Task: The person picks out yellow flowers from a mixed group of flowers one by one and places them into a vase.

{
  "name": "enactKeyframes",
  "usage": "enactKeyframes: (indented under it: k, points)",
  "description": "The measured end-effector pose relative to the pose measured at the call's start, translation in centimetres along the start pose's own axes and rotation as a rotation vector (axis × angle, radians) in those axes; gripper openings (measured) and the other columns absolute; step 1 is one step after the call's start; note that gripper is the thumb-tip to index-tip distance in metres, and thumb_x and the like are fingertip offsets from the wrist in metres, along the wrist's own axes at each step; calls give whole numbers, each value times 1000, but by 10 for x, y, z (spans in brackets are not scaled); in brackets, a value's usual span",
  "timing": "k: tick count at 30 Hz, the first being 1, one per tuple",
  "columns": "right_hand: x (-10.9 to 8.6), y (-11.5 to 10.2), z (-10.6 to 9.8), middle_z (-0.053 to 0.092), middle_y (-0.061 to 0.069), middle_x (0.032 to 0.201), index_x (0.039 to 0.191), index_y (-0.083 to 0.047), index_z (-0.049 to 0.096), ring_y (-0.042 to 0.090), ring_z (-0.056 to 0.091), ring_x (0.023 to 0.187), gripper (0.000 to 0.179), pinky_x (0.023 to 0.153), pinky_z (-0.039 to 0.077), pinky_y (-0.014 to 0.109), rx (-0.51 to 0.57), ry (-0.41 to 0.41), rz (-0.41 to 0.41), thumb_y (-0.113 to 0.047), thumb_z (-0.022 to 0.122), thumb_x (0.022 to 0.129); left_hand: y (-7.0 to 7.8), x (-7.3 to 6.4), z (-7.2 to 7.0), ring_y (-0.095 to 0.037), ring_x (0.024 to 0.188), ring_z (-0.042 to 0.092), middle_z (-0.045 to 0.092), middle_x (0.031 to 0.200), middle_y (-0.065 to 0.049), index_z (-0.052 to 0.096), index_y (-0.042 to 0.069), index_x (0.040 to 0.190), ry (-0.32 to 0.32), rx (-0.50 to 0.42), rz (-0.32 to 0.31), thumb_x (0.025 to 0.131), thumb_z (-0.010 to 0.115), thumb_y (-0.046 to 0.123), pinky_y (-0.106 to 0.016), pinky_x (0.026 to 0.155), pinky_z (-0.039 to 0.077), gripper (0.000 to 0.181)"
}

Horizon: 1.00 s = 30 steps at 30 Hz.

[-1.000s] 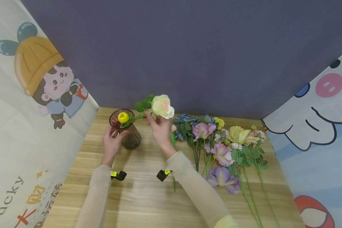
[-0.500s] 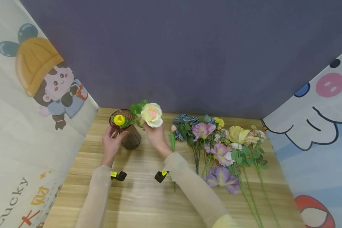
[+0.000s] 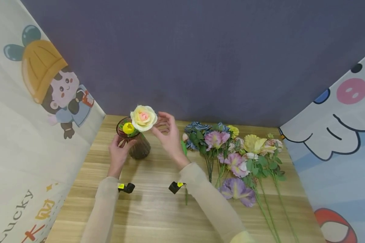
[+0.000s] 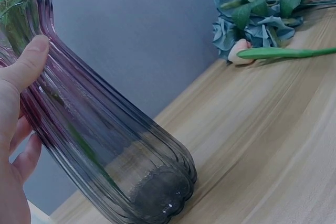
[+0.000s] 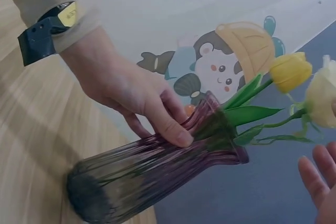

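In the head view, the cream rose (image 3: 144,118) lies at ten o'clock from the right hand (image 3: 170,137), fingers spread, contact unclear; the left hand (image 3: 118,156) grips the ribbed glass vase (image 3: 141,148), mouth toward eleven.

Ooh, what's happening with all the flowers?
A person is handling flowers and a vase. Their left hand holds the vase near its top. A yellow tulip and a pale rose with a pink middle have their stems in it. The right hand is right by the rose, not gripping it; whether it touches is hard to tell. More flowers lie on the table, to the right.
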State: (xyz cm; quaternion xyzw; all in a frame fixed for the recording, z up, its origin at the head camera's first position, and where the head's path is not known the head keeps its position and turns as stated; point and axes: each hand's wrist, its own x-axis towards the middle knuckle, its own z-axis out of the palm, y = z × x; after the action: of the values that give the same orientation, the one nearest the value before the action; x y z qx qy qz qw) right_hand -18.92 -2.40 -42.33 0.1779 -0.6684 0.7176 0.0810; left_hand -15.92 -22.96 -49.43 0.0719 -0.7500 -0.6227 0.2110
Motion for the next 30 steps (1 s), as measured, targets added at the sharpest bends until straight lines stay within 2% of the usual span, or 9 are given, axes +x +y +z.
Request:
enactKeyframes:
  k: [3, 8, 11, 16, 21, 27, 30]
  points:
    - [-1, -3, 0, 60, 19, 128, 145, -3, 48, 36, 62, 112, 62, 93, 58, 49, -15, -22, -45, -2, 77, 90, 0, -1, -1, -5, 110, 61, 63, 105, 17, 59, -10, 131, -3, -17, -8, 88, 80, 0, -38, 109, 52, 50]
    - [-4, -9, 0, 53, 14, 143, 150, -10, 48, 28, 61, 120, 66, 99, 58, 40, -115, -81, -96, -4, 78, 91, -1, -1, -2, -5, 110, 60, 63, 105, 21, 59, -9, 133, -5, -21, -21, 87, 81, 1, -40, 110, 50, 52]
    - [-7, -11, 1, 51, 12, 148, 148, -9, 52, 26, 60, 122, 61, 100, 58, 39, -177, -113, -154, -6, 77, 92, -1, -2, -3, -4, 111, 59, 63, 106, 22, 58, -9, 134, -6, -19, -24, 88, 81, 1, -42, 111, 49, 52]
    - [-11, -13, 4, 55, 15, 144, 137, -1, 61, 27, 60, 123, 48, 99, 58, 35, -203, -133, -223, -9, 77, 93, 2, -2, -4, -3, 112, 58, 62, 108, 21, 56, -8, 137, -12, -34, -27, 89, 80, 1, -46, 114, 47, 54]
    - [-13, -11, 7, 60, 19, 137, 129, 3, 63, 31, 63, 118, 40, 94, 61, 41, -188, -122, -242, -6, 76, 92, 4, -3, -5, -4, 112, 58, 62, 108, 21, 57, -8, 138, -18, -25, -17, 89, 80, 1, -48, 113, 47, 55]
    - [-16, -10, 10, 62, 19, 134, 129, 4, 63, 32, 65, 112, 39, 92, 61, 47, -162, -130, -251, -3, 74, 93, 5, -4, -5, -3, 112, 57, 60, 106, 22, 56, -9, 137, -21, 2, -20, 90, 78, 0, -48, 114, 47, 52]
    - [-17, -9, 10, 62, 19, 134, 130, 3, 62, 31, 66, 110, 39, 92, 61, 47, -167, -142, -251, -5, 74, 94, 3, -3, -4, -4, 113, 57, 60, 105, 22, 57, -10, 135, -15, 18, -23, 90, 78, 0, -46, 113, 47, 51]
